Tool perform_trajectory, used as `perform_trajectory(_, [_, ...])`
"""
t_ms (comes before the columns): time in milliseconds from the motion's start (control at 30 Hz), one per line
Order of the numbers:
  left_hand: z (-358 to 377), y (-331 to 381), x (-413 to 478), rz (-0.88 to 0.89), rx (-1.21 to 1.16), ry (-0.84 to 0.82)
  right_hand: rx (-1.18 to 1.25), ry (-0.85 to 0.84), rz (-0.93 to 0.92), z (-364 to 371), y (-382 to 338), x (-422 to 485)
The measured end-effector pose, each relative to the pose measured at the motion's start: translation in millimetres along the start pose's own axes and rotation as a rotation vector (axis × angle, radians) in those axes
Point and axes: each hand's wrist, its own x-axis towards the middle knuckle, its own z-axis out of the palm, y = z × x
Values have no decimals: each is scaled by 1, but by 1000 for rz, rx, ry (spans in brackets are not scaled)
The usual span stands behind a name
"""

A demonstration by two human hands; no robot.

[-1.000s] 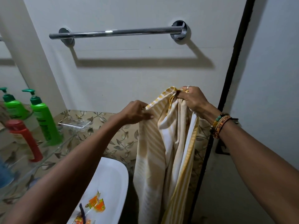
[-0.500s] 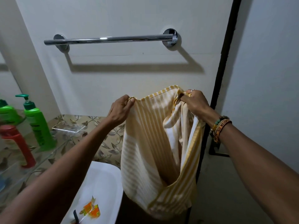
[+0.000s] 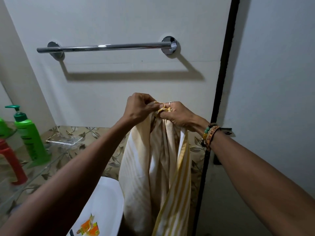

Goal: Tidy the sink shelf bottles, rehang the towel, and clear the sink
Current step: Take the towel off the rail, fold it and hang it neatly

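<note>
Both hands, left hand (image 3: 139,108) and right hand (image 3: 177,115), are pinching the towel (image 3: 158,160) together at its top edge, below the towel bar (image 3: 105,47); soft, light, it is draping limply; corners likely grip best.

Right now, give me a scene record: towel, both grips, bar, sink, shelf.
towel: yellow-and-white striped cloth towel, bunched, hanging below the bar
left grip: pinches the towel's top edge
right grip: holds the top edge, close beside the left
bar: chrome wall towel bar, towel not yet on it
sink: white basin, orange wrapper inside
shelf: green pump bottle, red bottle, clear soap dish
</note>
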Motion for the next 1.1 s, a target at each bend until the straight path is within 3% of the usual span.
perform_trajectory(100, [7, -1, -6, -19, -4, 27, -32, 68, 42, 3, 4, 1])
perform_trajectory(267, [-2, -21, -17, -146, -301, -322, -138, 169, 68, -4, 9, 1])
perform_trajectory(400, [-2, -41, -30, -169, -169, -511, -139, 258, 79, -16, 15, 2])
perform_trajectory(667, [-24, -82, -45, -426, 70, -618, -162, 417, 158, -42, 41, -6])
perform_trajectory(800, [-23, -79, -45, -371, -134, -479, -99, 271, 120, -41, 41, -9])
perform_trajectory(967, [3, -29, -25, -137, -248, -419, -104, -35, -17, -6, 17, -3])
perform_trajectory(1100, [13, -15, -14, -160, -243, -247, 26, -132, 11, 0, 13, 1])
